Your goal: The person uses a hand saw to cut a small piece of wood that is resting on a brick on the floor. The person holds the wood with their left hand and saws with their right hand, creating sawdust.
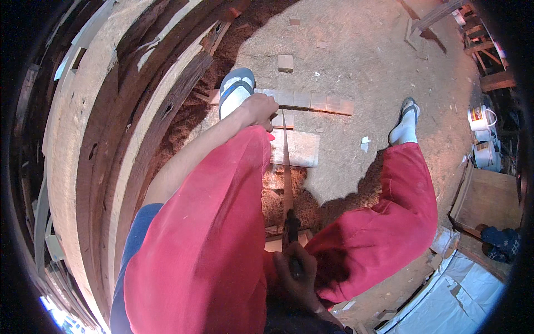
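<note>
A handsaw [287,172] points away from me, with its narrow blade running forward between my legs. My right hand [297,270] is closed around its dark handle, close to my body. The blade's far tip is beside a long, narrow wooden strip [318,102] lying crosswise on the ground. My left hand [260,109] is closed at the strip's left part, its fingers curled and partly hidden. My left sandalled foot [236,92] is at the strip's left end. Under the blade lies a wider pale board [303,148], with a short wood piece just beyond it.
Large curved timbers [89,161] rise along my left side. A small wood block [285,63] and scraps lie on the dusty ground ahead. My right foot [408,122] is planted at the right. White buckets [479,119], a wooden panel [488,195] and a pale sheet [453,298] are farther right.
</note>
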Tool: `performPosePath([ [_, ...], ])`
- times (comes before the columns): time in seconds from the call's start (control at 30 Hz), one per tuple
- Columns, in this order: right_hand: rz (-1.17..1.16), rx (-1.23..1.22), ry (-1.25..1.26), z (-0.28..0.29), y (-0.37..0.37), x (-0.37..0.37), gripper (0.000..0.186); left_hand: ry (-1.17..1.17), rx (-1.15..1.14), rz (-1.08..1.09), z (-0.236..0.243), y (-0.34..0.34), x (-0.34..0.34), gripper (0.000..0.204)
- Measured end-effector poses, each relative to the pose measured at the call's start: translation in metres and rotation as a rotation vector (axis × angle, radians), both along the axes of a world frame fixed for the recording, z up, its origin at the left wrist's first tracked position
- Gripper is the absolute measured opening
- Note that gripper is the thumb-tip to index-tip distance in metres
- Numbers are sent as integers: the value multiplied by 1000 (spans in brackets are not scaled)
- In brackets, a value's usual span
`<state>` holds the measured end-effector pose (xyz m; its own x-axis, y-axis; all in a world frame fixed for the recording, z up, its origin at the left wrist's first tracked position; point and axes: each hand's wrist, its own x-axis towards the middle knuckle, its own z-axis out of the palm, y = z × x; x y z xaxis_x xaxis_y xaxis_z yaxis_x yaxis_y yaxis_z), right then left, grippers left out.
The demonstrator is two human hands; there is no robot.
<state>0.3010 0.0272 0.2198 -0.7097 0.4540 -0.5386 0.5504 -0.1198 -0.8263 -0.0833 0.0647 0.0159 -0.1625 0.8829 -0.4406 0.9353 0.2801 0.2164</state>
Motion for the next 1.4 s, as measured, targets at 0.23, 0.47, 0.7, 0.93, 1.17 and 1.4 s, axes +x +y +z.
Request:
performPosePath([
  [0.23, -254, 257, 262, -32, -9, 18, 16, -78, 131, -61, -12, 2, -14, 38],
  [0.47, -110, 119, 23, -6, 3, 24, 13, -125, 140, -95, -23, 7, -20, 41],
  [0.7, -165, 7, -11, 1, 7, 14, 16, -166, 173, -111, -19, 0, -20, 40],
  [0.93, -214, 498, -60, -18, -7, 28, 25, -29, 203, -180, 0, -2, 6, 34],
  [1.17, -153, 7, 120, -7, 35, 46, 24, -34, 210, -138, 3, -7, 10, 32],
  [1.4, 68, 124, 72, -10, 27, 51, 13, -56, 87, -86, -3, -3, 20, 31],
])
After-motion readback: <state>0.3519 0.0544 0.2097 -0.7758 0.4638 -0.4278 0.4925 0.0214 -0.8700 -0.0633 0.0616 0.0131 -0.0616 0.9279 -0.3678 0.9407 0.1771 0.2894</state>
